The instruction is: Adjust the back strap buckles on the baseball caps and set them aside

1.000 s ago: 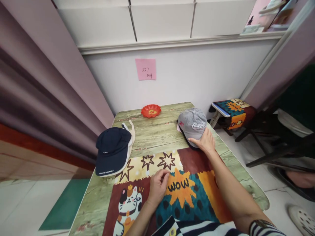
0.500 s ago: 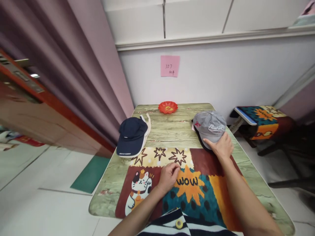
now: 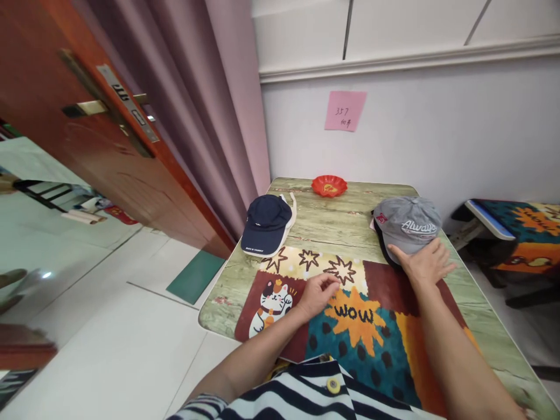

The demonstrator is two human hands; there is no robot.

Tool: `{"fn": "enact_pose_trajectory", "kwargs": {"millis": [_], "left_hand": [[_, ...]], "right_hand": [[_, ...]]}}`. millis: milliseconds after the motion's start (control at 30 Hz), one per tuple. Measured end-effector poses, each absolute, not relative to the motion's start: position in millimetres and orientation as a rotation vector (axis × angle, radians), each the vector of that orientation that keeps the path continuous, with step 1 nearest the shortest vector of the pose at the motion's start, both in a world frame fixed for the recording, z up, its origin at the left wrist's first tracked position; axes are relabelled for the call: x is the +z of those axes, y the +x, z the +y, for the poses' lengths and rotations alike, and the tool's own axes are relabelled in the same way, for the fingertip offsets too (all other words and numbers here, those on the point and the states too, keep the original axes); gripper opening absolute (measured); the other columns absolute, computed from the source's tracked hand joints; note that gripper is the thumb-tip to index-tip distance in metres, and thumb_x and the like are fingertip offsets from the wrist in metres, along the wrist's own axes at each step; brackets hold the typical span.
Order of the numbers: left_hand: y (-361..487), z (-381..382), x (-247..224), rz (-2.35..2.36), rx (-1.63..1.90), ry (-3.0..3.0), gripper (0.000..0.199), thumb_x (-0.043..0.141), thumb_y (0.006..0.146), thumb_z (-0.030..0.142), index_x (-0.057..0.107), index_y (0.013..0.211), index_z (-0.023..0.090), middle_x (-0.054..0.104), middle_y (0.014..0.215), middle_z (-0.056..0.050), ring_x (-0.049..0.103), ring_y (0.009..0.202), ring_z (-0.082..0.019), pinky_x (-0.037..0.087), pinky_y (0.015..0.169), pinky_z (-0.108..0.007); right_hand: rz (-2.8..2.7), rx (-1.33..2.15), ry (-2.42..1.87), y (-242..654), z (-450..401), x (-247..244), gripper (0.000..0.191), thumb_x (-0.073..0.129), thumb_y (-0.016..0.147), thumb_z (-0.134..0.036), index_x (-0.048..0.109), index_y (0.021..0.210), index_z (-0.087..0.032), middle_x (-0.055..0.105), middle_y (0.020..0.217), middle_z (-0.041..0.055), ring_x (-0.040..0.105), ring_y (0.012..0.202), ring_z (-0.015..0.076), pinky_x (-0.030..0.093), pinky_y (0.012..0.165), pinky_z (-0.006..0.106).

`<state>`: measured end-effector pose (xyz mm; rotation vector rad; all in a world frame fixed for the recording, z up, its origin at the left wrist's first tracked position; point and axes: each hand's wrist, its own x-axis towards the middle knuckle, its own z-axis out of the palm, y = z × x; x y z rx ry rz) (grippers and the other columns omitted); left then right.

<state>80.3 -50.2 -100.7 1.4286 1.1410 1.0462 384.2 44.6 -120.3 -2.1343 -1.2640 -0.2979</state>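
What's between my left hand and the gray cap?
The head view shows the patterned mat, partly maroon there, between your left hand and the gray cap.

From my remote seat I take this for a homelike indoor room, whether home or office I can't tell, given the wooden door [image 3: 144, 186], mauve curtain [image 3: 210, 105], pale tiled floor [image 3: 118, 344] and wood-grain table [image 3: 341, 227].

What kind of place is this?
It looks like an indoor room, maybe in a home, but I can't be sure. There's a brown door, a mauve curtain and a table with a bright cat mat.
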Motion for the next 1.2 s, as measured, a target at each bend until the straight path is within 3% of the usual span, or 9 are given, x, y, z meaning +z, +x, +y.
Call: {"fn": "enact_pose_trajectory", "kwargs": {"millis": [133,233,300,367,467,767,1000,1200], "left_hand": [[22.3,-9.3,-72.5,1.321,1.388,1.245,0.020,0.072,0.077,0.037,0.071,0.085,0.018,0.069,0.076,-0.002,0.060,0.068,-0.015,0.048,0.067,-0.026],[-41.7,40.7,-40.2,1.605,1.658,1.312,0.016,0.070,0.076,0.033,0.071,0.084,0.019,0.069,0.078,-0.002,0.061,0.071,-0.015,0.047,0.071,-0.026],[-79.7,71.1,-23.5,1.848,1.675,1.417,0.014,0.068,0.078,0.030,0.072,0.085,0.019,0.069,0.080,-0.002,0.060,0.072,-0.016,0.047,0.073,-0.027],[-106.8,92.7,-16.4,2.025,1.594,1.494,0.012,0.069,0.076,0.027,0.073,0.085,0.020,0.068,0.083,-0.002,0.060,0.072,-0.016,0.048,0.077,-0.029],[-125.8,107.1,-23.2,2.127,1.524,1.497,0.012,0.074,0.072,0.024,0.072,0.083,0.020,0.067,0.086,-0.003,0.060,0.075,-0.018,0.049,0.080,-0.032],[-140.2,126.3,-34.7,2.289,1.395,1.522,0.030,0.076,0.074,0.035,0.071,0.099,0.019,0.071,0.102,-0.008,0.065,0.087,-0.022,0.050,0.086,-0.034],[-142.1,149.3,-23.0,2.374,1.212,1.588,0.008,0.072,0.074,0.031,0.070,0.073,0.023,0.072,0.084,-0.004,0.066,0.084,-0.023,0.049,0.082,-0.033],[-135.4,148.6,-3.3,2.432,1.133,1.700,0.010,0.067,0.075,0.025,0.064,0.065,0.022,0.069,0.084,-0.004,0.064,0.088,-0.023,0.046,0.085,-0.035]], "right_hand": [[-1.323,-0.442,-1.866,363.8,33.4,-110.2,0.107,0.061,0.082,-0.069,0.022,0.157,-0.003,0.030,0.159,0.0317,0.024,0.148,0.0478,0.014,0.115,0.071],[-1.513,-0.267,-1.592,324.8,29.9,-105.8,0.079,0.061,0.086,-0.060,0.049,0.145,-0.008,0.047,0.150,0.0259,0.039,0.143,0.0414,0.028,0.115,0.063],[-1.584,0.056,-1.425,290.6,32.4,-107.6,0.054,0.059,0.089,-0.055,0.067,0.123,-0.014,0.065,0.133,0.0198,0.057,0.128,0.0343,0.040,0.111,0.054],[-1.492,0.442,-1.363,256.6,38.5,-113.7,0.045,0.063,0.085,-0.056,0.073,0.107,-0.018,0.073,0.117,0.0157,0.066,0.113,0.0320,0.048,0.103,0.050],[-1.202,0.887,-1.278,219.0,49.8,-128.5,0.050,0.066,0.081,-0.060,0.074,0.101,-0.015,0.077,0.101,0.0149,0.073,0.095,0.0296,0.056,0.092,0.046],[-1.125,0.975,-1.264,209.4,61.4,-153.1,0.056,0.063,0.081,-0.067,0.072,0.098,-0.014,0.078,0.091,0.0118,0.075,0.079,0.0248,0.060,0.074,0.037],[-1.243,0.928,-1.348,208.1,65.9,-151.2,0.050,0.061,0.083,-0.062,0.076,0.097,-0.017,0.078,0.082,0.0095,0.073,0.075,0.0262,0.056,0.069,0.034],[-1.297,0.887,-1.392,208.7,67.3,-146.8,0.045,0.058,0.084,-0.059,0.076,0.092,-0.019,0.078,0.080,0.0073,0.071,0.073,0.0246,0.053,0.072,0.033]]}}
